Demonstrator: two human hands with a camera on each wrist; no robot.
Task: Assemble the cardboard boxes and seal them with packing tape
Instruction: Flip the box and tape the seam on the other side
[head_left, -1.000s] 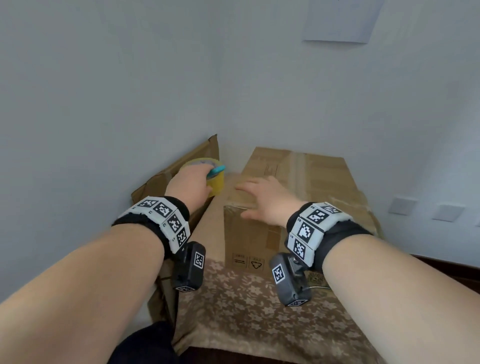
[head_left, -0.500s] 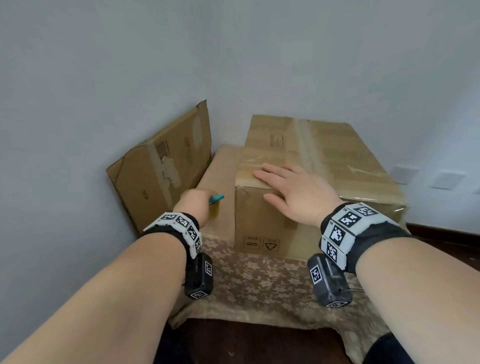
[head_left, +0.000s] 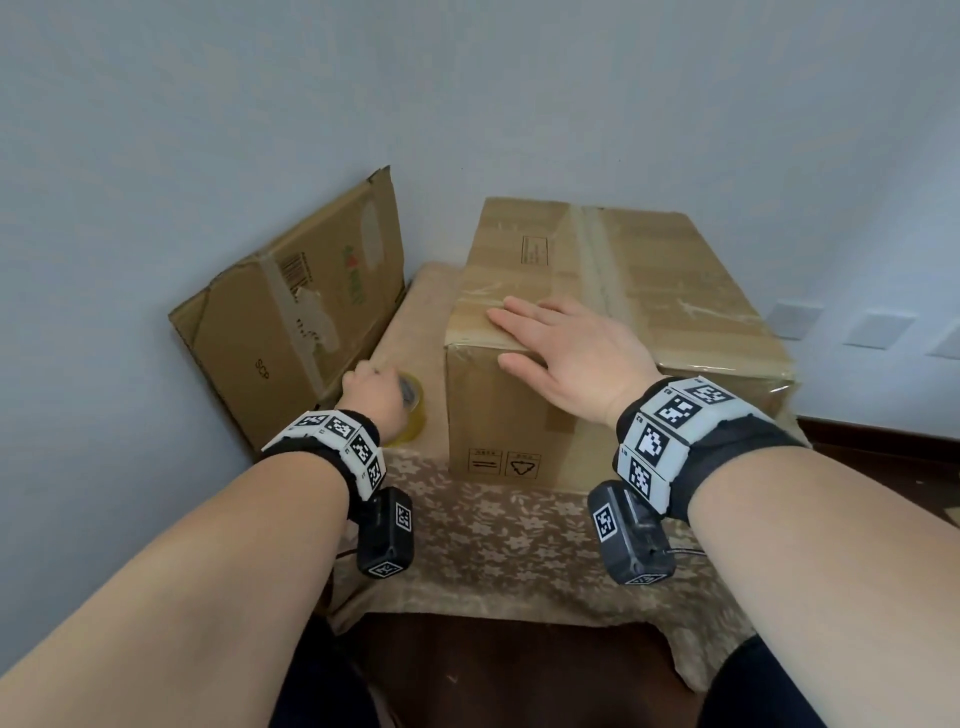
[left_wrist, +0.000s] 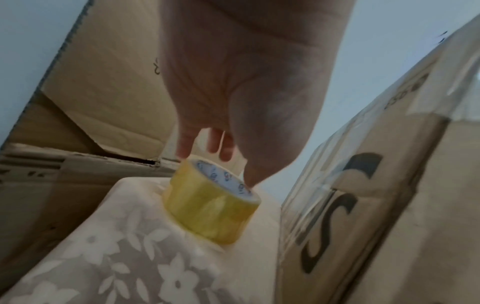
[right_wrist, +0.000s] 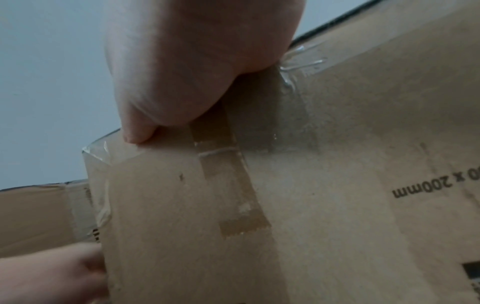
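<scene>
A closed cardboard box (head_left: 675, 291) with clear tape along its seams stands on a table under a floral cloth (head_left: 493, 535). My right hand (head_left: 566, 343) lies flat and open on the box's near-left top corner, and in the right wrist view its thumb (right_wrist: 135, 135) rests at the taped edge of the box (right_wrist: 337, 185). Left of the box, a yellow tape roll (head_left: 413, 415) stands on the cloth. My left hand (head_left: 371, 387) holds it from above. In the left wrist view, the thumb and fingertips (left_wrist: 187, 148) pinch the top rim of the roll (left_wrist: 210, 203).
A flattened cardboard box (head_left: 291, 312) leans against the left wall beside the table. Walls close in on the left and behind. Wall sockets (head_left: 789, 319) sit at the right. The table's front edge drops to dark floor (head_left: 519, 675).
My left hand has brought the tape roll down from beside the box top onto the cloth. The right hand stays on the box corner. The head view has tilted downward.
</scene>
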